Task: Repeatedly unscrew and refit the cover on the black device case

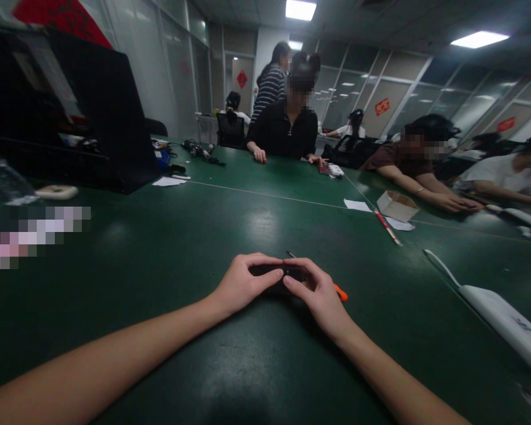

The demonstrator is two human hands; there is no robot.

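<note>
Both hands hold a small, dark, flat-sided object point(278, 287) low over the green table, close to its surface. My left hand point(243, 282) is closed round its left end, the thumb lying along the near face. On the other end, my right hand point(319, 290) is closed with its thumb pressing near the middle. The fingertips almost meet at the top edge. Much of the object is covered, so its exact kind cannot be told. Behind my right hand lies what looks like a screwdriver with an orange handle point(341, 293); its thin metal tip shows beyond the fingers.
A white device with a cable point(504, 321) lies at right. Farther off are an open box point(397, 206), a red-and-white stick point(387, 228) and papers point(357, 205). A large black case point(135, 130) stands at left. Co-workers sit across the green table point(159, 248) and at right.
</note>
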